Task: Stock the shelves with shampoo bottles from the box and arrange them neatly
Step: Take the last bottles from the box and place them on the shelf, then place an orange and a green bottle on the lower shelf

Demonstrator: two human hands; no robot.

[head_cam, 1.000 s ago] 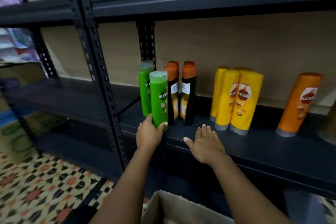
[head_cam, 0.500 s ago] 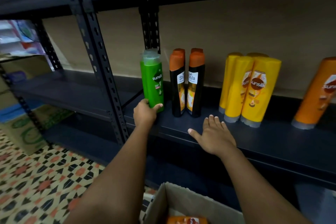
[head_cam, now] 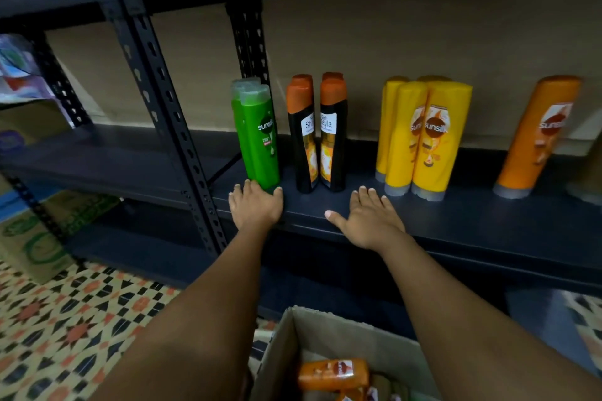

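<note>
Head view: both hands lie flat, left hand [head_cam: 255,207] touching green bottle [head_cam: 259,137].

The green bottles [head_cam: 259,137] have translucent pale caps. Two black bottles [head_cam: 317,140] carry orange caps and white labels. The yellow bottles [head_cam: 423,137] show brown round logos. The shelf [head_cam: 472,221] is dark blue-black. The floor [head_cam: 65,329] shows cream, black and orange geometric tiles.

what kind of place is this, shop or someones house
Most likely a small shop or its stockroom: dark metal shelving holds shampoo bottles grouped by colour, such as the yellow bottles, and an open cardboard box holds more stock.
</note>
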